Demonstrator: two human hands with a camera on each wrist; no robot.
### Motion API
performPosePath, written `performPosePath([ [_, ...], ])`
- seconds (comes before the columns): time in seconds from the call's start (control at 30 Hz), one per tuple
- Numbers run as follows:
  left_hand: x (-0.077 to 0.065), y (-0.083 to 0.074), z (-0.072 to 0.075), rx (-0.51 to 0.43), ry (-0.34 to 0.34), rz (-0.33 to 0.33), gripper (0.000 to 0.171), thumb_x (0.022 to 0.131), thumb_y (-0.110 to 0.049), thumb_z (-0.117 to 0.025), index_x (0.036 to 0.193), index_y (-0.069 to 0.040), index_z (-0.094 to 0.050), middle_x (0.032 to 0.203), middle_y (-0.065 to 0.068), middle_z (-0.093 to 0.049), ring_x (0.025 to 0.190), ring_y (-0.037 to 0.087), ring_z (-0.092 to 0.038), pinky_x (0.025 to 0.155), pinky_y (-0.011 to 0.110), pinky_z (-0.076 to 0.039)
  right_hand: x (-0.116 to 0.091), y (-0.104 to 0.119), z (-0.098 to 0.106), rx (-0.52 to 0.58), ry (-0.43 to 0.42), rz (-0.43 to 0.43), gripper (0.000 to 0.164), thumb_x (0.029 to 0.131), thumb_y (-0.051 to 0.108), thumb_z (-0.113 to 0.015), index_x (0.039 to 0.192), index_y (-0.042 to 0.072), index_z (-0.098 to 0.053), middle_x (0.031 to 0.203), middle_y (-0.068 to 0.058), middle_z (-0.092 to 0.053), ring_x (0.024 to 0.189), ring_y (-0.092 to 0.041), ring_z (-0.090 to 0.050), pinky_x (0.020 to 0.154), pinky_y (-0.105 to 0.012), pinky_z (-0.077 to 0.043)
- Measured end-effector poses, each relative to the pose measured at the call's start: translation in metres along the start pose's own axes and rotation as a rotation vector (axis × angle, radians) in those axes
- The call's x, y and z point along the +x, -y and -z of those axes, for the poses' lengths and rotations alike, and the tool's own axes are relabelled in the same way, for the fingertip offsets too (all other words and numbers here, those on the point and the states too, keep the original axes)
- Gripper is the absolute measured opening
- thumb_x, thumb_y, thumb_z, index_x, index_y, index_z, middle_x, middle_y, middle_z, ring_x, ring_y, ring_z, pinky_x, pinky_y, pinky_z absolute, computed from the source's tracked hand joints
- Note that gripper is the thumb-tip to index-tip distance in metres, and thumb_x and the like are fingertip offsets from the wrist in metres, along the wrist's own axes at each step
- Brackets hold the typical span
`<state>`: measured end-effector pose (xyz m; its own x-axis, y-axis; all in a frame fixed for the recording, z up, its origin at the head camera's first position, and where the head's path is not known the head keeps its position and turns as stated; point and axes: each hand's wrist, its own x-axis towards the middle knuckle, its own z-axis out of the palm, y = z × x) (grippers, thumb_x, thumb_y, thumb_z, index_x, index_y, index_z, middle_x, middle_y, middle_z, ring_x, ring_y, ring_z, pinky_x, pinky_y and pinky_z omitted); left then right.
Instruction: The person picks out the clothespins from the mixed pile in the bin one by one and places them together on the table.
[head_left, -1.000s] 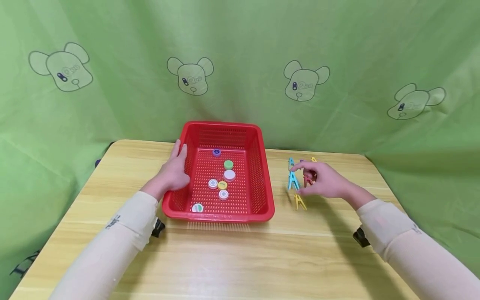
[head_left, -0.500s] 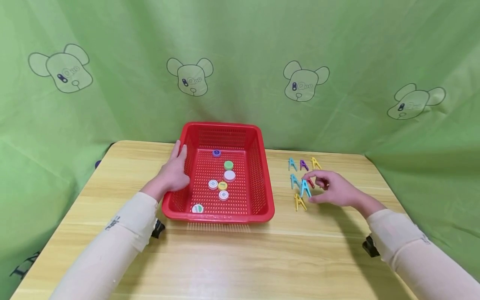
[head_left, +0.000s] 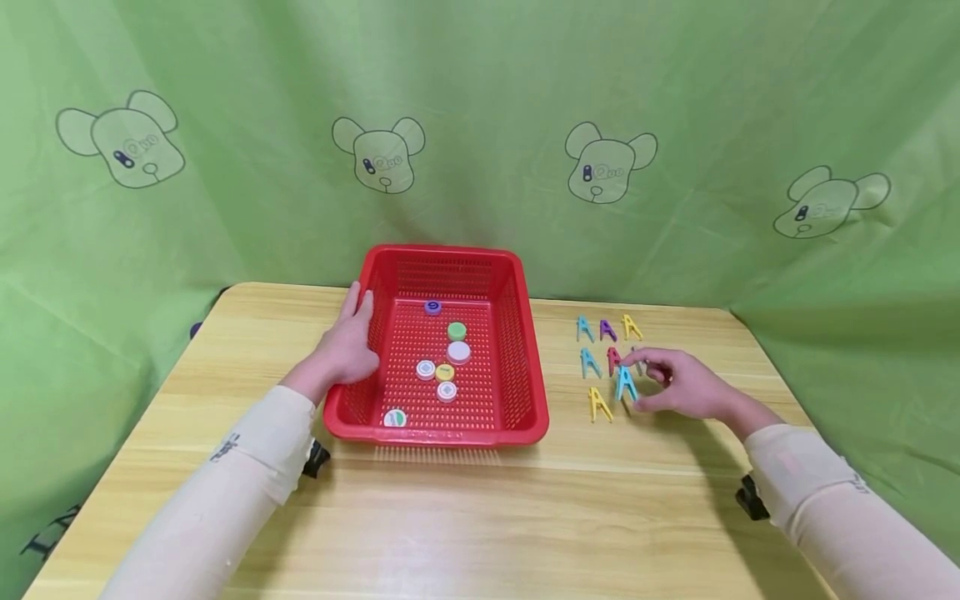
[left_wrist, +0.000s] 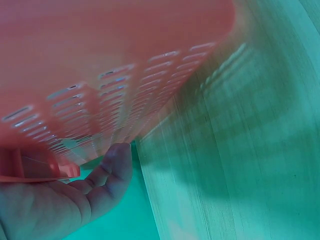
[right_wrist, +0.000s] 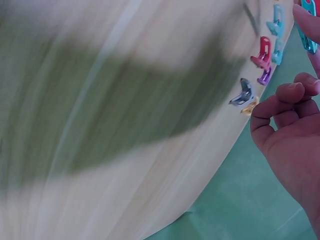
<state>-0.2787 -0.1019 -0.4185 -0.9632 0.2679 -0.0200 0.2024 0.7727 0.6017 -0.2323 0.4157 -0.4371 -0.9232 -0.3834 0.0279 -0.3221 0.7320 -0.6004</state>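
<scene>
My left hand (head_left: 341, 346) grips the left rim of a red plastic basket (head_left: 438, 435); in the left wrist view its fingers (left_wrist: 117, 167) lie along the outer side. Between thumb and fingertips, my right hand (head_left: 686, 385) pinches a light blue clothespin (head_left: 626, 384), just above the table. That clothespin (right_wrist: 307, 31) shows partly at the top edge of the right wrist view. Behind it lie a red clothespin (head_left: 613, 359) and a grey one, partly covered by my fingers. A yellow clothespin (head_left: 599, 405) lies to its left.
Several round caps, including a green cap (head_left: 457, 331), lie on the basket floor. Toward the back right are more clothespins: blue (head_left: 590, 363), purple (head_left: 607, 331) and yellow (head_left: 632, 327). A green curtain (head_left: 480, 125) hangs behind the wooden table (head_left: 480, 525).
My right hand has moved right and slightly toward the front with the light blue clothespin, uncovering the clothespins behind it. The left hand and basket stay in place.
</scene>
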Motion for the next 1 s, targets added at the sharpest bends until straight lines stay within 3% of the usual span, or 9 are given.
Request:
performPosePath([
  [1.0,-0.002,-0.001,0.000,-0.008,-0.001,0.004,0.105,0.076,0.010,-0.063,0.159,-0.002,-0.001,0.164,0.006,0.022,0.143,0.043,-0.025,0.098,0.049,-0.049,-0.004,-0.029,-0.010,0.046,0.129,-0.043,0.059,0.072,0.014,-0.089,0.125,0.007,-0.065,0.073,-0.011,-0.046,0.068,-0.019,-0.042,0.063,-0.030,-0.040],
])
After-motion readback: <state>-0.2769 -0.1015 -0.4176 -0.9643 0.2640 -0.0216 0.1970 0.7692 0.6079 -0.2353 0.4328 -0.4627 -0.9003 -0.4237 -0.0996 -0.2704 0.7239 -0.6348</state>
